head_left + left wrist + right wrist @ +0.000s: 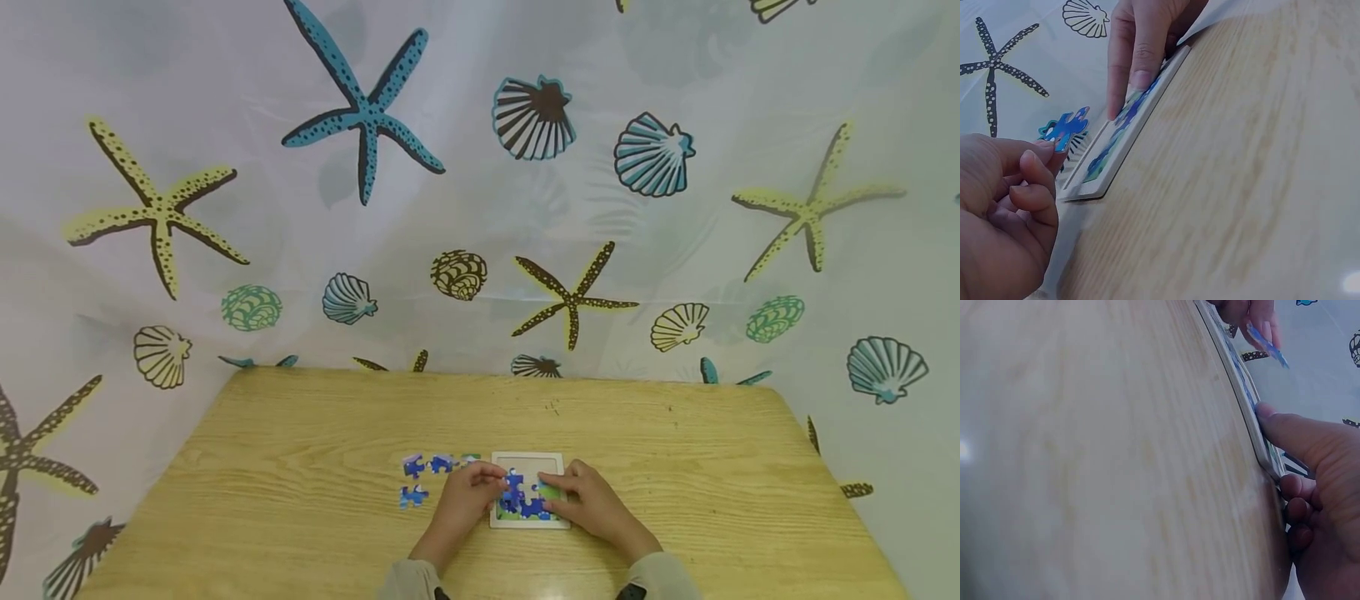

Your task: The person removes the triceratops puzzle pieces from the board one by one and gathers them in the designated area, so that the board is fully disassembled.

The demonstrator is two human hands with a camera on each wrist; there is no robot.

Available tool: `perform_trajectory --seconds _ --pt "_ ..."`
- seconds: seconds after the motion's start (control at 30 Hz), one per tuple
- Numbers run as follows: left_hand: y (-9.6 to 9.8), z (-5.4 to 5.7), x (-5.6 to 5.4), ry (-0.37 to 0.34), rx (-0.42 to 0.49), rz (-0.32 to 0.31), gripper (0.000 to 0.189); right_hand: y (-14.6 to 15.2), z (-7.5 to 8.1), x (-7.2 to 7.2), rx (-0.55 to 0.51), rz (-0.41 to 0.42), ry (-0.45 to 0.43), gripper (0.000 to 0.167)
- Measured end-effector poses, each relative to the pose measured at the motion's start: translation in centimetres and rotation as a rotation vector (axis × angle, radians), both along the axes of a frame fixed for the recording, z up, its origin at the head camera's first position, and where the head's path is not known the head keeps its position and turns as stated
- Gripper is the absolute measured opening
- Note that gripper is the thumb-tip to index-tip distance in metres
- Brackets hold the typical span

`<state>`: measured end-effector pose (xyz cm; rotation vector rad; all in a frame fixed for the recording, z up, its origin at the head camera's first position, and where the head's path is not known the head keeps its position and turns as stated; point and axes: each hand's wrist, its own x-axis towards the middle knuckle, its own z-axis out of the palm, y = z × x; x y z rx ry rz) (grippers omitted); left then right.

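My left hand [467, 498] pinches a blue jigsaw piece [1066, 130] between thumb and index finger, its other fingers curled. The piece is raised above the left side of a pale framed puzzle tray [529, 524]. Blue and green pieces [534, 507] lie inside the tray, along its lower and right parts; bare backing shows in its upper part. My right hand [596, 502] rests at the tray's right side. Its thumb [1279, 428] and extended index finger [1121, 69] touch down inside the frame, while the other fingers bend beside the outer edge.
Left of the tray, several loose jigsaw pieces [413, 497] lie on the wooden table [315, 533]; one is partly behind my left hand. A white curtain [465, 208] printed with starfish and shells hangs behind the table and at both sides.
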<state>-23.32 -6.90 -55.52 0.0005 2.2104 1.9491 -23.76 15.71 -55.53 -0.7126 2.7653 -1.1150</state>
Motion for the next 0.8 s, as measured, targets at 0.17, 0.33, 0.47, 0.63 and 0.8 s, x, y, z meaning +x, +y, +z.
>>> perform_trajectory --seconds 0.17,0.33,0.47,0.63,0.8 --pt "-1.9 0.8 -0.1 0.012 -0.050 -0.008 0.013 0.0 -0.2 -0.2 -0.007 0.008 0.018 0.043" --pt "-3.7 1.4 -0.3 0.049 -0.123 0.043 0.012 0.1 -0.1 -0.3 -0.025 0.025 0.058 0.042" --pt "-4.9 1.5 -0.3 0.068 -0.173 0.094 0.011 0.1 0.0 -0.3 -0.030 0.030 0.046 0.043" --pt "-5.7 1.5 0.0 0.092 -0.174 0.135 0.009 0.1 -0.1 -0.2 -0.019 0.031 0.032 0.043" --pt "-6.3 1.9 0.6 0.121 -0.293 0.142 0.009 0.1 -0.2 -0.1 -0.008 0.022 0.020 0.043"
